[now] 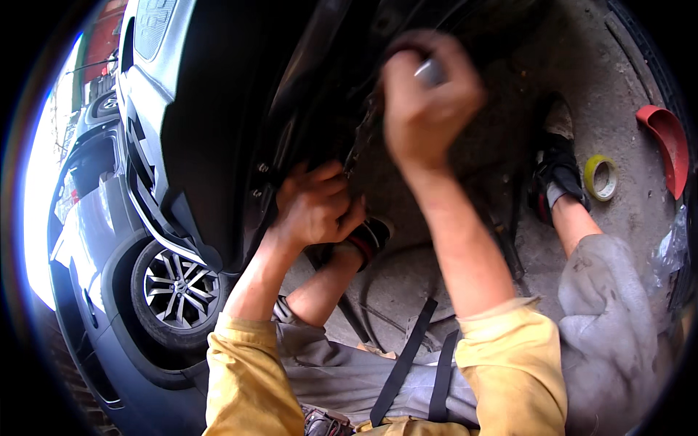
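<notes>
My left hand (316,202) is closed, its curled fingers against the lower edge of a dark car panel (218,138). What lies inside those fingers is hidden. Raised higher and farther right, my right hand (432,109) is smeared by motion, its fingers wrapped round a tool with a rounded silver-grey end (430,72). The rest of that tool is hidden by the hand and the shadow. Two bolt heads (256,193) show on the dark panel, just left of my left hand.
A grey car with a spoked wheel (180,289) stands at the left. On the concrete floor at the right lie a yellow tape roll (601,178), a curved red piece (667,149) and clear plastic wrap (670,243). My legs are spread below the car's edge.
</notes>
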Demonstrator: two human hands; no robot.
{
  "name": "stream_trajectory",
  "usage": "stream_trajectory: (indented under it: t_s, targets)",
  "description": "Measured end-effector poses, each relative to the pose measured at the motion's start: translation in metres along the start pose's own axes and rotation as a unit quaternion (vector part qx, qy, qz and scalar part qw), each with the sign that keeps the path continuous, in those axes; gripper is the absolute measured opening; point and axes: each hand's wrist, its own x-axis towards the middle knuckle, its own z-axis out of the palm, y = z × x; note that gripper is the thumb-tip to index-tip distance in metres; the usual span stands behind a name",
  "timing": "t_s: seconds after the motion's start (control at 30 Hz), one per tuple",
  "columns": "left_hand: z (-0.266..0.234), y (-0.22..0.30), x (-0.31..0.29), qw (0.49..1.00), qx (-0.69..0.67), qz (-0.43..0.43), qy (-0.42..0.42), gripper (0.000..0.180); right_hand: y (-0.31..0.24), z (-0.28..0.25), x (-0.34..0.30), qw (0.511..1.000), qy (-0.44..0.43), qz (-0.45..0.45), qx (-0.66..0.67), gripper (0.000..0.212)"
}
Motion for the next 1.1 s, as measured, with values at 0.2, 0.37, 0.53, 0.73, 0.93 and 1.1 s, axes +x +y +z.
stream_trajectory:
  t_s: [0.2, 0.37, 0.53, 0.73, 0.93, 1.1]
  targets:
    - [0.001, -0.005, -0.001, 1.0, 0.027, -0.008, 0.002, 0.031, 0.0, 0.008, 0.007, 1.0, -0.016, -0.016, -0.013, 0.007]
    - [-0.001, 0.0, 0.004, 1.0, 0.013, 0.004, -0.004, 0.028, 0.034, 0.0, -0.026, 0.992, 0.033, -0.057, -0.11, 0.007]
    - [-0.001, -0.003, 0.001, 1.0, 0.019, -0.01, 0.001, 0.025, -0.015, 0.002, 0.01, 1.0, -0.009, 0.006, 0.025, 0.006]
    - [-0.003, -0.001, 0.005, 1.0, 0.013, 0.007, 0.007, 0.024, 0.025, -0.005, -0.026, 0.998, 0.012, 0.007, -0.059, 0.009]
    - [0.002, -0.004, 0.0, 1.0, 0.026, -0.007, 0.012, 0.027, 0.0, -0.005, -0.011, 1.0, 0.0, 0.008, 0.001, 0.007]
    - [0.0, -0.002, -0.001, 1.0, 0.01, -0.007, 0.006, 0.027, -0.003, -0.004, -0.007, 1.0, -0.012, -0.005, 0.007, 0.008]
